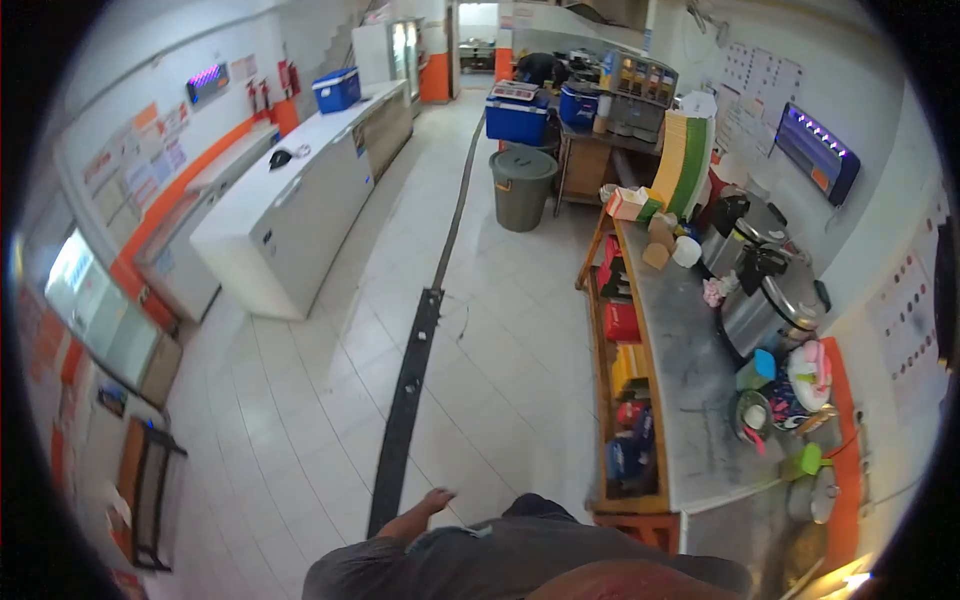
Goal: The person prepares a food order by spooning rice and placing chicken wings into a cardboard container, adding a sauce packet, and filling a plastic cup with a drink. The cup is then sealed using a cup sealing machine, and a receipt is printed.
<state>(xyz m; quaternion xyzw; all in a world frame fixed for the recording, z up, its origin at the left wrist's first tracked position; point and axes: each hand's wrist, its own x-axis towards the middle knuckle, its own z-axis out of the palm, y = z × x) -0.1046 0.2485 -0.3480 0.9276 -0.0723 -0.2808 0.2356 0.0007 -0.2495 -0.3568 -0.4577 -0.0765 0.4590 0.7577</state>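
Note:
Low in the view, my left hand [436, 499] hangs in front of my grey shirt [480, 548], over the tiled floor. Its fingers look loosely apart, and I see nothing in them. A long black strip [400, 420] runs along the floor just left of this hand. My right hand is out of view. To my right stands a metal-topped counter [690, 410] with several packets on the shelves beneath.
Large metal pots [772, 308] and a green-handled cup [803, 460] stand on the right counter. A lidded grey bin [523, 188] and a blue cooler [516, 118] are ahead. Long white freezers [290, 220] line the left. Another person [541, 69] bends over at the back.

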